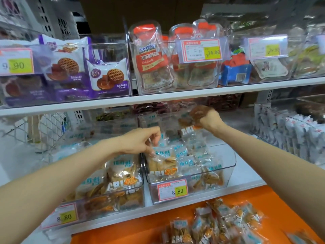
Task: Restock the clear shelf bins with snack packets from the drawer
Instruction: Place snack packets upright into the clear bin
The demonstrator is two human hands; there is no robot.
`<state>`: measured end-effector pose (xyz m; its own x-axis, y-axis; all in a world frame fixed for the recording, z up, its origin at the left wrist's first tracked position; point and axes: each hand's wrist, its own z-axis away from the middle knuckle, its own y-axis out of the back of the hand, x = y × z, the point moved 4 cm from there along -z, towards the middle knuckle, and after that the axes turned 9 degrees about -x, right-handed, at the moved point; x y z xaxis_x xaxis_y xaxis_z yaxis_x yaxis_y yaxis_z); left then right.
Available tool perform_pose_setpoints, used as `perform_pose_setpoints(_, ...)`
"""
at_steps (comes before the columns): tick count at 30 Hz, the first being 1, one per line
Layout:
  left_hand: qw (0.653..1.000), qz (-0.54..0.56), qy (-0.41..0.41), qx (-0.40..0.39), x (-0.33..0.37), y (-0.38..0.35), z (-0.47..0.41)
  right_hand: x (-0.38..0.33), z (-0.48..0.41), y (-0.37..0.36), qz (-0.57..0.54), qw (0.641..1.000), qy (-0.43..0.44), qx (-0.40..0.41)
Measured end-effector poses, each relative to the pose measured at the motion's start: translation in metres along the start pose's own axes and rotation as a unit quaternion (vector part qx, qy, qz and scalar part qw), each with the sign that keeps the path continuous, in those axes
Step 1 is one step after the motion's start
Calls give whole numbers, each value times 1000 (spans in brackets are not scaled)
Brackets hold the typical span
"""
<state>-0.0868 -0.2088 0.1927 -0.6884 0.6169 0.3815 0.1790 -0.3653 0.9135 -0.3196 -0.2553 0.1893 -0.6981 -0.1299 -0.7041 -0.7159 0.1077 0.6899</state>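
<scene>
Noting a left clear bin (98,206) at the left end of the lower shelf (246,169), against the front edge, packed with crisp packets behind a yellow 8.80 tag (67,216). Reaching in with the left hand (140,141) over the divide between the two bins, thumb and fingertips pinching the top seam of a snack packet (161,162). Finding that packet upright in the near left corner of the middle clear bin (228,166), just behind that bin's own price tag (173,190). Seeing more of the same packets standing in rows through the bin. Holding the right hand (209,118) higher and further back, over the far end of the middle bin, fingers curling tight round a bunch of brownish packets (195,112); blurred, count not readable. Logging the orange drawer (284,205) below the shelf's front edge, towards the right, with loose packets (228,224) lying heaped in it.
</scene>
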Motion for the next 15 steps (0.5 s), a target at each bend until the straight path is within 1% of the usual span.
perform_pose_setpoints(1,1000,-29,4,8,-2,-2,-3,-3,-11,-3,-31,999,20,22)
perform_pose_setpoints(2,998,-56,1,19,-2,-4,-5,-3,-23,-10,-91,994,19,54)
perform_pose_setpoints(3,997,-74,-7,31,-2,-5,-6,1,-36,-14,-125,989,3,76)
perform_pose_setpoints(4,996,-81,-16,41,-2,-5,-6,-2,-46,-23,-71,994,7,87)
perform_pose_setpoints(5,995,-78,-24,51,-2,-4,-5,-9,-48,-26,16,995,12,95)
perform_pose_setpoints(7,996,-44,-33,72,-3,6,-1,-14,-60,-42,79,991,33,107)
perform_pose_setpoints(9,995,43,-54,75,-6,16,3,-10,-67,-57,55,994,29,89)
perform_pose_setpoints(10,993,77,-63,66,-6,17,4,-8,-70,-63,22,996,21,81)
perform_pose_setpoints(11,993,80,-63,54,-6,15,5,-5,-72,-67,7,998,15,62)
perform_pose_setpoints(13,998,-11,-45,32,-6,3,4,2,-71,-75,27,1000,11,6)
perform_pose_setpoints(15,993,-102,-48,36,-4,-6,4,8,-69,-77,70,997,9,-13)
